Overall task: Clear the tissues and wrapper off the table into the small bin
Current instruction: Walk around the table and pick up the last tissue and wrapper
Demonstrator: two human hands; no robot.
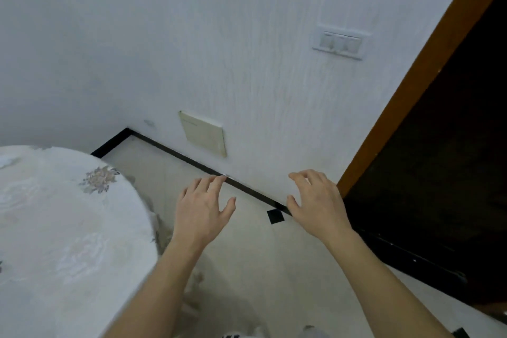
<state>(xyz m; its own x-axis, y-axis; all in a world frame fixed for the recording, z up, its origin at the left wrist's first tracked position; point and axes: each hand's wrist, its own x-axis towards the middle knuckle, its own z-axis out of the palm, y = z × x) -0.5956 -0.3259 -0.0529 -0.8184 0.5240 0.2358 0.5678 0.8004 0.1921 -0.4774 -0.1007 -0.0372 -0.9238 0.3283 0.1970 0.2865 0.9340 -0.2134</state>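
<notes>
Right of the table [68, 228], the left hand [201, 208] and right hand [315, 200] hover empty, fingers apart. Tissues, unseen here, likely weigh little and crumple softly; any pinch should do.

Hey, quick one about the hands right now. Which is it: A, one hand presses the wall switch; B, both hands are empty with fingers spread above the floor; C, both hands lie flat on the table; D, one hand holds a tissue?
B: the left hand and the right hand hold nothing, their fingers spread over the floor, to the right of the table.
</notes>
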